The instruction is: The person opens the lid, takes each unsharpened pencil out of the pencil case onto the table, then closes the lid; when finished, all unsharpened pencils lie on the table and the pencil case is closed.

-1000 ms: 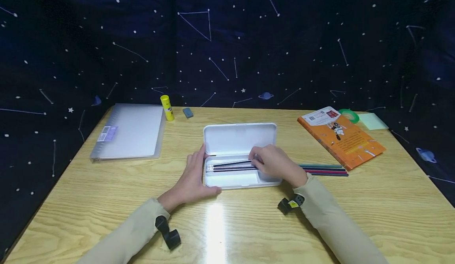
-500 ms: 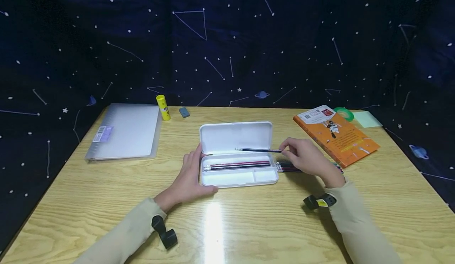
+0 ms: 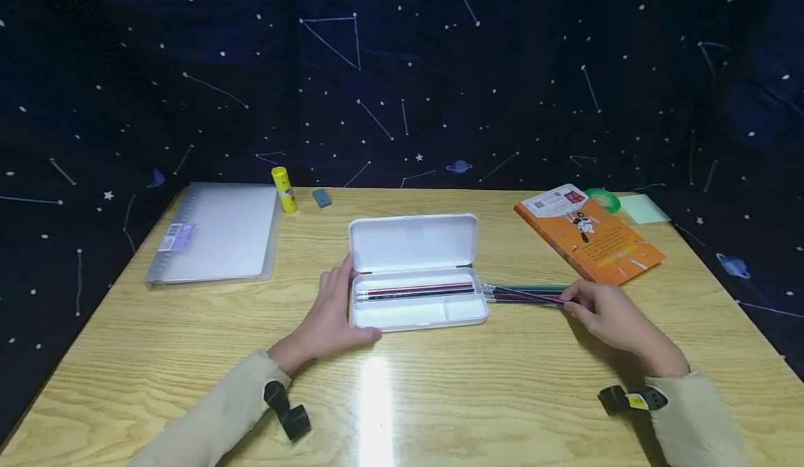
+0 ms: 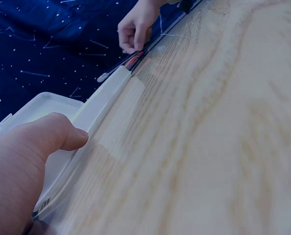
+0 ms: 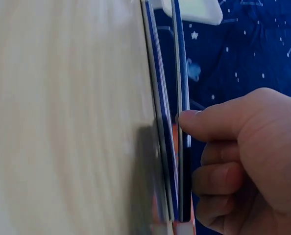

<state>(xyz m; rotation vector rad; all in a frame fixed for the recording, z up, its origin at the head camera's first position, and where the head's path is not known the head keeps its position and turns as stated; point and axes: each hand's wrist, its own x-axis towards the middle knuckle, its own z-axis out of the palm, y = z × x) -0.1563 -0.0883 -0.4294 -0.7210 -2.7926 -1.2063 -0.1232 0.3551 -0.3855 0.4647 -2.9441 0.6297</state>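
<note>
A white pencil case (image 3: 411, 243) lies with its lid raised, a few red and dark pencils (image 3: 417, 290) in its long compartment. My left hand (image 3: 323, 317) grips the case's left end, the thumb over the front edge, as the left wrist view also shows. To the right of the case, my right hand (image 3: 618, 324) pinches a dark pencil (image 5: 180, 73) between thumb and fingers. That pencil slants across a bundle of several pencils (image 3: 530, 288) on the table, its silvery end toward the case. The hand covers the far ends of the bundle.
An orange book (image 3: 593, 236) lies behind my right hand, with green tape (image 3: 603, 199) and pale sticky notes (image 3: 645, 209) beyond it. At the back left are a clear-covered notebook (image 3: 220, 233), a yellow glue stick (image 3: 285, 190) and a blue eraser (image 3: 322, 197).
My right hand has lifted a dark pencil out of the case and carried it right, down to the bundle on the table. The left hand keeps its grip on the case.
</note>
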